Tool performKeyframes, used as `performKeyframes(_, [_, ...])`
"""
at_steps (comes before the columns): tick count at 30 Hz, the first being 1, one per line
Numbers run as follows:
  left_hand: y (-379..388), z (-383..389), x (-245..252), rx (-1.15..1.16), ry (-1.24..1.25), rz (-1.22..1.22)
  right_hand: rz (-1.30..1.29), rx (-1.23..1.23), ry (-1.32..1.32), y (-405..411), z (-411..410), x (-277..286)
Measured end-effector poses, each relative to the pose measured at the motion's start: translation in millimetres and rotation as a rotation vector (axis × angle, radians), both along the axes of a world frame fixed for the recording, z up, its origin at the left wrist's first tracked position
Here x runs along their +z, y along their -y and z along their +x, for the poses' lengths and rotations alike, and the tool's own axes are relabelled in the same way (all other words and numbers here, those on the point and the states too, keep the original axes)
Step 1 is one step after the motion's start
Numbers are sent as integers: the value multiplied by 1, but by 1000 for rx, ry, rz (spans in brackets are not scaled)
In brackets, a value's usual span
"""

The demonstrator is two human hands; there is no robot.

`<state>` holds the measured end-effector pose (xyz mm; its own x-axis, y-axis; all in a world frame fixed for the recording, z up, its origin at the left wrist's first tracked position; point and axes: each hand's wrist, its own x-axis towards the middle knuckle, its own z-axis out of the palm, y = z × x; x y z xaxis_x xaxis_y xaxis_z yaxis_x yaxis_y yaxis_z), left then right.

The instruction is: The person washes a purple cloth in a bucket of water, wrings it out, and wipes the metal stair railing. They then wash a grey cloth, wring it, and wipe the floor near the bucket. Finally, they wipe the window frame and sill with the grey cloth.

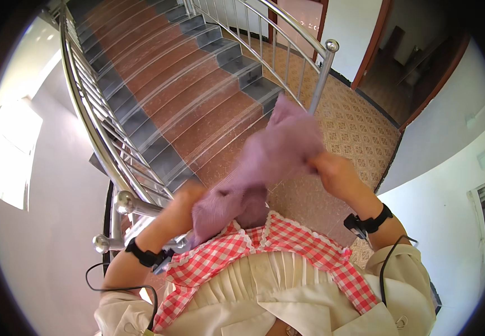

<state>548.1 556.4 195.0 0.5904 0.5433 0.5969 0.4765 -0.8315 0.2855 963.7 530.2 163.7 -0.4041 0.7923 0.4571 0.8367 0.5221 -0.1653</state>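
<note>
A purple cloth (263, 159) stretches between my two hands in front of my chest, twisted near its middle and blurred by motion. My left hand (190, 201) grips its lower left end, beside the steel stair railing. Its other end is pinched in my right hand (330, 170), and a loose corner of the fabric stands up beyond that hand. Below the cloth I see a red-and-white checked apron (221, 256) over a beige garment. Each of my wrists carries a black strap with a small device; thin black cables run near both arms.
Ahead, a staircase (171, 92) with red treads and grey edges runs away from me. Curved stainless-steel railings (87, 113) flank it, ending in ball-topped posts (328, 63). Patterned floor (351, 126) and an open doorway (410, 63) are at the right; a bright window (11, 155) is at the left.
</note>
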Motion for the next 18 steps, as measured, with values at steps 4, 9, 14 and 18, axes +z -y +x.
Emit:
performKeyframes(4, [-29,-51,-5,351,315,-717,147,-118,-355,-11,4,41])
performKeyframes(9, [-9,-11,72,163,584,-472,576,-234,-454,-14,-10,95])
performKeyframes(14, [13,-33,16,118,-398,-571,238,-249,-303,10,6,77])
performKeyframes(18, [5,-21,88,352,83,-392,596,-386,-492,15,-5,151])
